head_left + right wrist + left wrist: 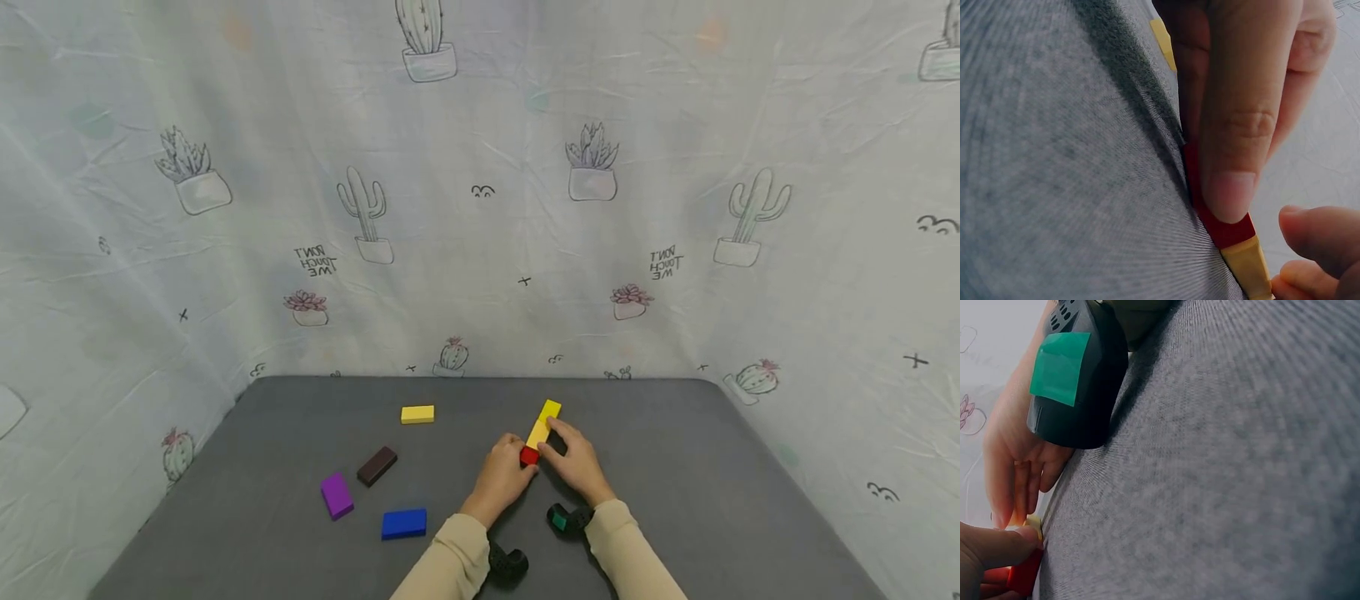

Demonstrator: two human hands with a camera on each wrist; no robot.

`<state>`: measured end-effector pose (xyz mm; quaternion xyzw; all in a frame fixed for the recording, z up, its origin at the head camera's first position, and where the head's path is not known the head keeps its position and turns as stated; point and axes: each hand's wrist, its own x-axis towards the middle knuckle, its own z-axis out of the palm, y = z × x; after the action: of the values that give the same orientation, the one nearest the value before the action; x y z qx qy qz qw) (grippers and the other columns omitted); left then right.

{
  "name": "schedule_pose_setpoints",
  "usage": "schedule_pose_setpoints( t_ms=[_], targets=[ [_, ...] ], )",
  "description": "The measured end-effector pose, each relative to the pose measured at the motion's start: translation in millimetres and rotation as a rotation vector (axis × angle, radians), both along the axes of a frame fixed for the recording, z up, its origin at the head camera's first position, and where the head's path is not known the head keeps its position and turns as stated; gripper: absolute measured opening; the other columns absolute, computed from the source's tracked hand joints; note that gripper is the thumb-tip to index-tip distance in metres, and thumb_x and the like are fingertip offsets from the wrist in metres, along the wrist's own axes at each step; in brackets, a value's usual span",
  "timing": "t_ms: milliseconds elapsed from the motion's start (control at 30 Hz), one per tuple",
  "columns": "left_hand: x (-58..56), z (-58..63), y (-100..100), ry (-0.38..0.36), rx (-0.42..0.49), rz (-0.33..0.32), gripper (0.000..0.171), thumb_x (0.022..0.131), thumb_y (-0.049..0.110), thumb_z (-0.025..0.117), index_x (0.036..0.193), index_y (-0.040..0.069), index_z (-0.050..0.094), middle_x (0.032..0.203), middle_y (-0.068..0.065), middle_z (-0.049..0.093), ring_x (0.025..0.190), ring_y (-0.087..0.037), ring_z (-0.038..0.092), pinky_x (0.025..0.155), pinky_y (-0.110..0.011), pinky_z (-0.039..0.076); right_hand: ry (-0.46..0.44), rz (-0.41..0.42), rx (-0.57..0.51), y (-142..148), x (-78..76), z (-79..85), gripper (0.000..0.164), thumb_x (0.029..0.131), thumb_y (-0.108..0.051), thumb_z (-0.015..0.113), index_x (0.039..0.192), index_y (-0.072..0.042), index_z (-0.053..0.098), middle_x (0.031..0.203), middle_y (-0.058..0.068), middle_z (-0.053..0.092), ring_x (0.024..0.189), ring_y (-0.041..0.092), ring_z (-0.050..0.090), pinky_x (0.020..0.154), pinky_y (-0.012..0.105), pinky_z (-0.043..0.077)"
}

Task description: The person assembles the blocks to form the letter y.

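Observation:
My left hand (502,475) grips a red block (529,456) between thumb and fingers. The thumb lies along its face in the right wrist view. Against its far end sits a pale yellow block (537,434), and a brighter yellow block (552,407) continues the row, slanting away to the right. My right hand (577,467) is at the right side of the yellow blocks, its fingertips at their edge and its thumb held apart. In the left wrist view, the right hand's fingers (1000,500) hang fairly straight beside the row; fingertip contact is partly hidden.
Left of the hands on the dark grey table (247,533) lie a separate yellow block (417,415), a dark brown block (377,466), a purple block (337,496) and a blue block (404,524). Black wrist devices (567,521) are under both wrists. A cactus-print curtain (480,250) surrounds the table.

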<state>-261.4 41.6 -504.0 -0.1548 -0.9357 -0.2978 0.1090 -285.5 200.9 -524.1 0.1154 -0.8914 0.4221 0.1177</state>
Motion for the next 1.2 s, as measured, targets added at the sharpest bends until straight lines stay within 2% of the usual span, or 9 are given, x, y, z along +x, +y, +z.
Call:
schedule_pose_setpoints(
  t_ms=[133, 367, 533, 767, 1067, 1200],
  targets=[
    [-1.4, -1.3, 1, 0.006, -0.002, 0.004, 0.036, 0.079, 0.02, 0.078, 0.105, -0.002, 0.068, 0.111, -0.014, 0.06, 0.093, -0.026, 0.064, 0.076, -0.034, 0.056, 0.019, 0.002, 0.011, 0, -0.2, -2.1, 0.059, 0.089, -0.032, 0.065, 0.137, 0.0, 0.049, 0.139, 0.021, 0.049, 0.129, 0.04, 0.043, 0.105, 0.058, 0.034],
    [-3.6, -1.7, 1, -0.008, -0.001, 0.006, 0.036, 0.079, 0.02, 0.078, 0.106, -0.001, 0.068, 0.112, -0.014, 0.06, 0.096, -0.027, 0.064, 0.079, -0.034, 0.056, 0.0, 0.003, -0.018, -2, 1.0, -0.3, 0.062, 0.089, -0.032, 0.066, 0.138, -0.001, 0.047, 0.141, 0.02, 0.046, 0.132, 0.04, 0.04, 0.107, 0.058, 0.032],
    [-4.0, -0.9, 1, -0.019, 0.002, 0.006, 0.04, 0.079, 0.021, 0.078, 0.109, -0.002, 0.067, 0.112, -0.014, 0.061, 0.096, -0.026, 0.064, 0.081, -0.035, 0.055, 0.016, 0.003, 0.033, -3, -0.4, 0.2, 0.066, 0.087, -0.033, 0.068, 0.139, 0.001, 0.045, 0.145, 0.022, 0.041, 0.137, 0.04, 0.032, 0.107, 0.06, 0.029],
    [-4.4, -0.7, -3, -0.028, 0.04, -0.015, 0.047, 0.078, 0.022, 0.079, 0.114, -0.005, 0.063, 0.112, -0.016, 0.06, 0.097, -0.028, 0.064, 0.081, -0.037, 0.055, -0.035, 0.025, 0.082, -4, -2.4, 3.1, 0.075, 0.086, -0.041, 0.067, 0.143, -0.002, 0.04, 0.15, 0.017, 0.035, 0.143, 0.035, 0.022, 0.111, 0.059, 0.024],
    [-2.0, 1.5, -11, -0.048, 0.057, -0.045, 0.045, 0.079, 0.022, 0.078, 0.113, -0.003, 0.063, 0.112, -0.014, 0.06, 0.099, -0.027, 0.062, 0.081, -0.037, 0.054, -0.014, 0.034, 0.18, -6, -4.3, 1.5, 0.072, 0.088, -0.041, 0.064, 0.142, 0.001, 0.041, 0.147, 0.02, 0.039, 0.141, 0.038, 0.026, 0.109, 0.058, 0.028],
    [-1.3, 1.7, -14, -0.06, 0.063, -0.059, 0.051, 0.08, 0.022, 0.077, 0.12, -0.004, 0.06, 0.116, -0.015, 0.059, 0.103, -0.027, 0.061, 0.085, -0.038, 0.053, -0.003, 0.038, 0.185, -6, -2.7, 2.6, 0.07, 0.088, -0.039, 0.065, 0.14, 0.003, 0.042, 0.146, 0.021, 0.04, 0.14, 0.039, 0.028, 0.109, 0.058, 0.028]
  ],
)
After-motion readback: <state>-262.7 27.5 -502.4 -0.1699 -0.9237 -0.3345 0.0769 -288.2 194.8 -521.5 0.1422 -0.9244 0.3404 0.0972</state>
